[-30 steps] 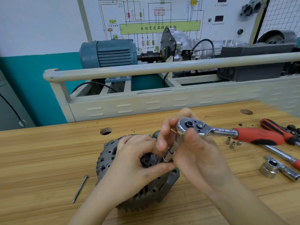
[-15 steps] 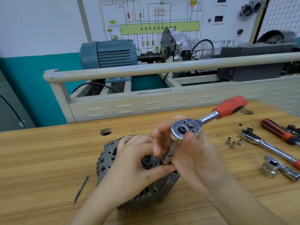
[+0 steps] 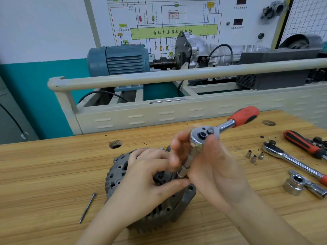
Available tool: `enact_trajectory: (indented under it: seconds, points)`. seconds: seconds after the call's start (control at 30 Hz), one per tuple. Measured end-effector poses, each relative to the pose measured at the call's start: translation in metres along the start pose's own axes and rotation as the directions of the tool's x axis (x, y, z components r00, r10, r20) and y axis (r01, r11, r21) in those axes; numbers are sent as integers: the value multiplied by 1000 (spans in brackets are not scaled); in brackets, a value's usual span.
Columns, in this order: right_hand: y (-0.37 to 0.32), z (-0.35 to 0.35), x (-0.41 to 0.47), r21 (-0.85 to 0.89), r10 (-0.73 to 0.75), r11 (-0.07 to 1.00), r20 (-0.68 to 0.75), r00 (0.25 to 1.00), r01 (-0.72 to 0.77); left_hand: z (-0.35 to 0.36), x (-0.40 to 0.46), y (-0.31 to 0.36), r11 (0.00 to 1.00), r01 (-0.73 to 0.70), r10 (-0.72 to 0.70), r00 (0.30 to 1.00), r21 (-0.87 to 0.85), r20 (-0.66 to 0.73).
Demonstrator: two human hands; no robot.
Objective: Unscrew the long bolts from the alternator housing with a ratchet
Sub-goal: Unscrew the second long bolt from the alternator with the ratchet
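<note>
My left hand (image 3: 150, 175) rests curled on top of the alternator (image 3: 123, 174), which lies on the bench (image 3: 44, 174). My right hand (image 3: 208, 161) grips the ratchet (image 3: 203, 137) head and extension; red handle points up-right. One loose bolt (image 3: 87, 207) lies left of the housing.

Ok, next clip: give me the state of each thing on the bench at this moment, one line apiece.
alternator: on the bench, held steady.
left hand: grips the alternator's top.
ratchet: on an extension, tilted, handle pointing up right.
right hand: holds the ratchet head and extension.
long bolt: out, lying loose left of the alternator.
three small sockets: standing loose.
second ratchet: lying idle.
</note>
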State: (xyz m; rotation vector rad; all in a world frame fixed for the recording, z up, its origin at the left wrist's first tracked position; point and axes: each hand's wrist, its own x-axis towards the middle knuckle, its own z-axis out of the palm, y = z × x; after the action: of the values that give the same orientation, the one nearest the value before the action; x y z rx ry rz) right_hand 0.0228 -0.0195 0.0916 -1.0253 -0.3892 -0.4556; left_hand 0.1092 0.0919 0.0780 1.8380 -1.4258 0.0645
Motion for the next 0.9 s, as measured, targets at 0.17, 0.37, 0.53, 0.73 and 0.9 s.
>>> enact_trajectory:
  seconds: [0.17,0.37,0.53,0.73,0.9]
  points:
    - [0,1,-2,0,-34,999,14,999,34,1,1,2,1000,25,-25,1000,-11,-9]
    - [-1,0,1,-12,-21,1000,12,1000,21,-2,-1,1,1000,7,-7,1000,-13,25]
    - [-1,-1,0,27,1,1000,7,1000,-1,0,0,2,999,25,-25,1000,20,6]
    - [-1,0,-1,45,-46,998,-2,999,46,1,1,3,999,38,-38,999,19,-8]
    - [-1,0,0,-19,-16,1000,-20,1000,15,-1,-1,3,999,42,-42,999,-15,14]
